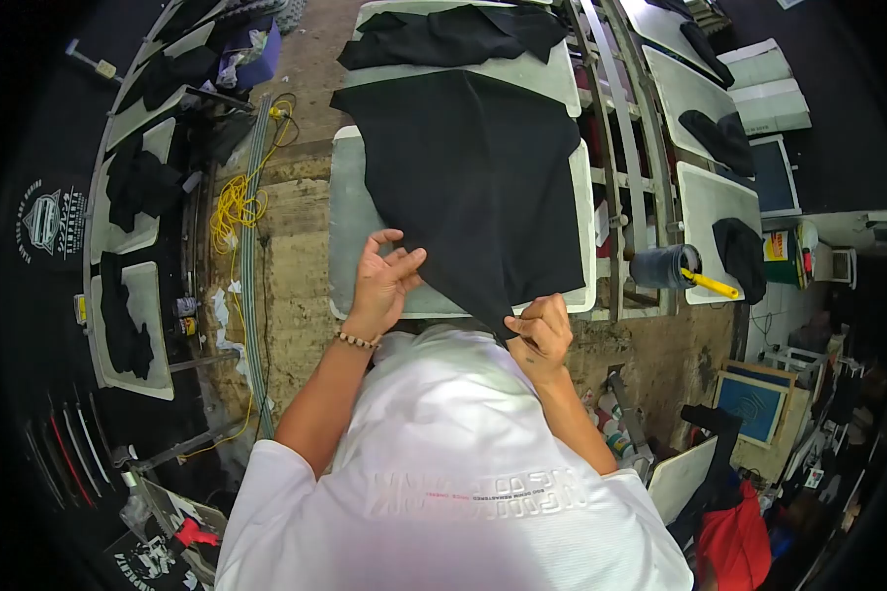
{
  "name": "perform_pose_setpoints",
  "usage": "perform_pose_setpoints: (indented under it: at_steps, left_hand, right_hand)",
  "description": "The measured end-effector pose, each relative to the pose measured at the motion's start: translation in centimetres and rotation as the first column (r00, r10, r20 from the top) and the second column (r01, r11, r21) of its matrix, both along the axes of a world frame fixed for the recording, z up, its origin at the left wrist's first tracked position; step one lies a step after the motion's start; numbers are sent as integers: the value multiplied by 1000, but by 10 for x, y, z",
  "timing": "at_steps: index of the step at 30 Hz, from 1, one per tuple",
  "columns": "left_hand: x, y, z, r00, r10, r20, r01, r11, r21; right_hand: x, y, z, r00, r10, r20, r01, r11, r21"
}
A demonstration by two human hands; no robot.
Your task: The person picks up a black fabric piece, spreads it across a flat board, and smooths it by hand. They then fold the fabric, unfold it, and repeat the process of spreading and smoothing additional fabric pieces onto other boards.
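Single head view, worn by person, facing forward and steeply down. Wide lens: edges bowed, corners dark. Shirt point(443, 463) nearest, filling bottom middle; cloth point(473, 167) close ahead at centre, seen from above; far board point(547, 87) toward top; left board point(155, 300) and right board point(698, 207) out at sides.

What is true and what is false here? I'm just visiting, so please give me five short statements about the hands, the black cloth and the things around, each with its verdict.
1. The right hand pinches a corner of the black cloth. True.
2. The beaded bracelet is on the right wrist. False: the beaded bracelet is on the left wrist.
3. The coiled cable is blue. False: the coiled cable is yellow.
4. A yellow handle shows beside the dark container. True.
5. The white top has raised lettering on it. True.
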State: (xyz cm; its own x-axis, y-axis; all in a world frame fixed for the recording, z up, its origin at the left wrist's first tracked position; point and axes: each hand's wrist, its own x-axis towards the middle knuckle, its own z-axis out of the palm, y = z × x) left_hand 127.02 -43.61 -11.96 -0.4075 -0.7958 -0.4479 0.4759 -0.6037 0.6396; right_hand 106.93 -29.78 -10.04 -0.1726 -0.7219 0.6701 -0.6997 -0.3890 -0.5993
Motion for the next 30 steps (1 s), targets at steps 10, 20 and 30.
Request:
perform_pose_setpoints:
  at_steps: [10,20,30]
  left_hand:
    - [5,3,18,989,1,150,38,965,-258]
    - [6,12,-4,925,147,351,-53,963,-262]
    - [20,11,-13,955,157,252,-99,969,-226]
  right_hand:
    - [-10,12,-10,1000,17,9,-18,998,58]
    - [-11,12,-11,982,188,10,-187,963,193]
    - [11,-19,16,917,305,256,-392,809,439]
